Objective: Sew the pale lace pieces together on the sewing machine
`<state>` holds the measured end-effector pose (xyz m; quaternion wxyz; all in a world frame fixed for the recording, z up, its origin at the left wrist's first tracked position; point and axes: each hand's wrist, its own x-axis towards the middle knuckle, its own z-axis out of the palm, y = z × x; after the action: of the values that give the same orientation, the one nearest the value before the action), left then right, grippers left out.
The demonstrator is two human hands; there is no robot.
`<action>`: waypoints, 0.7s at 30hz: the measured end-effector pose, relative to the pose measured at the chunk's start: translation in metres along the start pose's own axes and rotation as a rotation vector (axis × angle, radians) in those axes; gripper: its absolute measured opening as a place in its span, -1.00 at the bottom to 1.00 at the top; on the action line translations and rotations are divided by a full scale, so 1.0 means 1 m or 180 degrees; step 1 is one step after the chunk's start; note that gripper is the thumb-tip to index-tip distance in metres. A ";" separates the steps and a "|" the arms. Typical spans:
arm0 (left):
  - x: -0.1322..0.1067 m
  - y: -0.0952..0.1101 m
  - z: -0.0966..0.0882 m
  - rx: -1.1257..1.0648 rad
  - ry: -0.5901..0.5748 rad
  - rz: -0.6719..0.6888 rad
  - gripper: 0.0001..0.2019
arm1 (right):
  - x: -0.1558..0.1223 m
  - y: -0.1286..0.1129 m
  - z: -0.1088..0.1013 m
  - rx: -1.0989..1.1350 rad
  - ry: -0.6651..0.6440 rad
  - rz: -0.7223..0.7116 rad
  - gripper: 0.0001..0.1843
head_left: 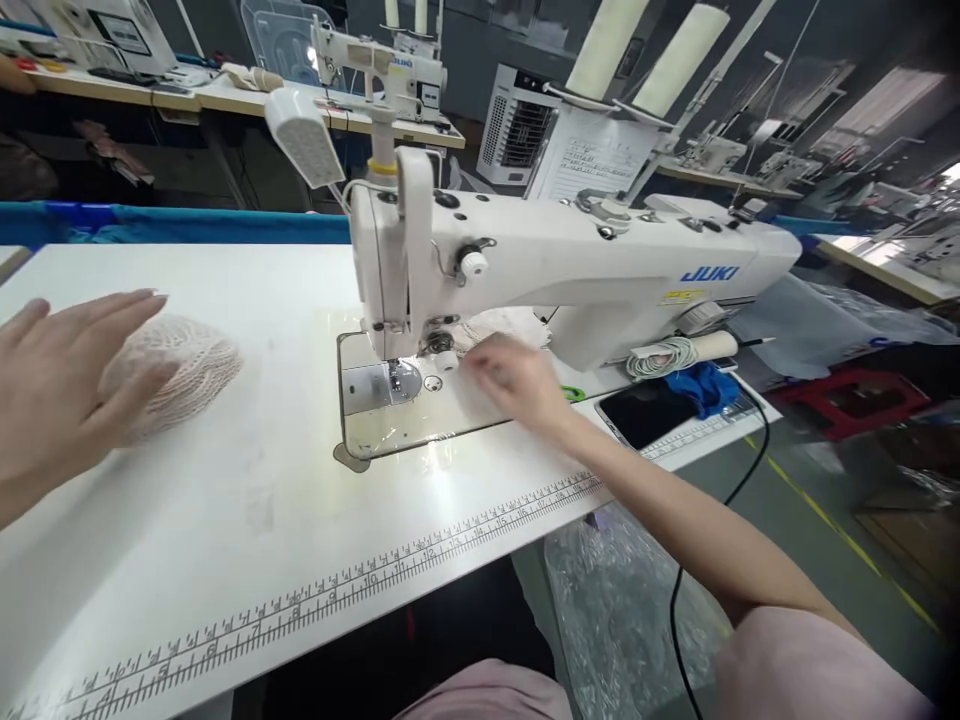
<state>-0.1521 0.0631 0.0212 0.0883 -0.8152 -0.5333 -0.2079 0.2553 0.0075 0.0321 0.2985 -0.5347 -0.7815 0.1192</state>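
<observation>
Pink cloth covers the person's right sleeve [802,665], nearest the camera, beside a white table [292,480] edged with a printed ruler strip [409,555]. On the table's left side sits a pale lace piece [202,365], domed and partly hidden by the left hand [71,385]. That hand is spread wide, fingers outstretched, its thumb across the lace. The right hand [521,385], blurred, reaches beneath the arm of a white sewing machine [600,245], fingers bent, near more pale lace [510,325]; I cannot tell whether it grips any. To its right lie a dark phone [637,412] and a blue cloth [705,388]. Beyond stand 2 thread cones [679,60], an air cooler [517,125] and another sewing machine [409,85].
</observation>
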 end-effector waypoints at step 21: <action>-0.003 0.167 0.011 -0.1843 -0.1521 -0.0364 -0.65 | -0.032 -0.054 0.026 0.0627 -0.1465 -0.0510 -0.89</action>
<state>0.0011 -0.0048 0.0235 -0.2843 -0.8008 -0.5028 -0.1587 0.2059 -0.0394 0.0279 0.1720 -0.3983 -0.8533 0.2893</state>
